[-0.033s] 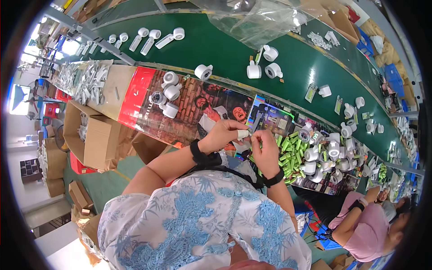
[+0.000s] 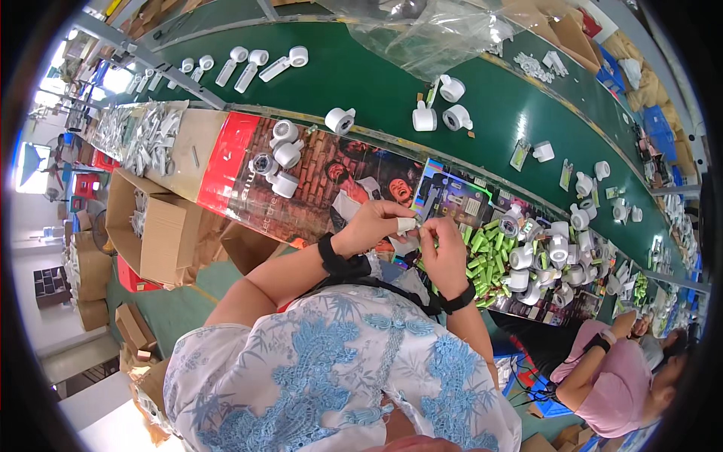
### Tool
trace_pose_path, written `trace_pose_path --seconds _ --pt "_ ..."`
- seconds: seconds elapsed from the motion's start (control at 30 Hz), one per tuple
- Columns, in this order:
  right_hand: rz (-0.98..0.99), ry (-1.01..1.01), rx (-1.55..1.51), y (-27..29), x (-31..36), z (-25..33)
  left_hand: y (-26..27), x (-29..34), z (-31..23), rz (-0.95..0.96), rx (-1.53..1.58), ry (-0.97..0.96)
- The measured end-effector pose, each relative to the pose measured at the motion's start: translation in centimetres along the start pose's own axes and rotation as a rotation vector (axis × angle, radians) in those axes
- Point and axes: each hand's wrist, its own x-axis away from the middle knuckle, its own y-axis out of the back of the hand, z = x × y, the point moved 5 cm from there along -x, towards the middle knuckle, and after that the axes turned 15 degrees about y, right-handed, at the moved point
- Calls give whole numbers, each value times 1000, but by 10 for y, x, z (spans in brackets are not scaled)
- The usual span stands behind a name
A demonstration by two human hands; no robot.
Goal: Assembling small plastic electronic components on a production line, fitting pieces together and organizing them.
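Observation:
My left hand [image 2: 370,227] and my right hand [image 2: 447,260] meet over the printed board on the bench, fingertips nearly touching. Both are closed in a pinch around something small that their fingers hide. White tape wraps a finger of my left hand. Just right of my right hand lies a heap of green cylindrical cells [image 2: 488,260]. Beyond that heap are piled several white round fan heads [image 2: 557,250]. Left of my hands, a small group of white fan heads [image 2: 287,154] sits on the board's brick-patterned part.
A green conveyor belt [image 2: 331,83] runs behind the bench, bearing white handheld fans [image 2: 285,64] at far left. Clear plastic sheeting [image 2: 429,38] hangs over its far side. At left are wrapped parts [image 2: 151,135] and an open cardboard box [image 2: 167,241]. A co-worker in pink [image 2: 610,388] is at right.

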Motion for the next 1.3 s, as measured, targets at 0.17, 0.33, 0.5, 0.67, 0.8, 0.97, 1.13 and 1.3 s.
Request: trace_pose_path --seconds 0.17,0.33,0.5,0.67,0.8,0.97,1.13,1.3 --pt "27 -39 -42 4 2 -4 -5 1 -7 -12 -178 -5" --pt "-12 -46 -83 10 6 -15 -17 3 -17 -143 -420 -96" --pt "-83 38 -50 15 4 0 -23 16 -18 -155 -347 -165" --pt "-188 -48 -139 11 18 8 -25 24 -12 -163 -413 -401" --pt "-198 -120 -248 22 32 1 -34 21 -13 6 -227 -381" --pt "-338 -427 -613 105 81 -77 -43 6 -46 -153 -479 -515" --pt "-951 -485 -180 244 143 -101 21 -2 -49 -219 -273 -288" --pt "-1212 -580 303 339 245 -215 74 0 -31 -308 -309 -171"
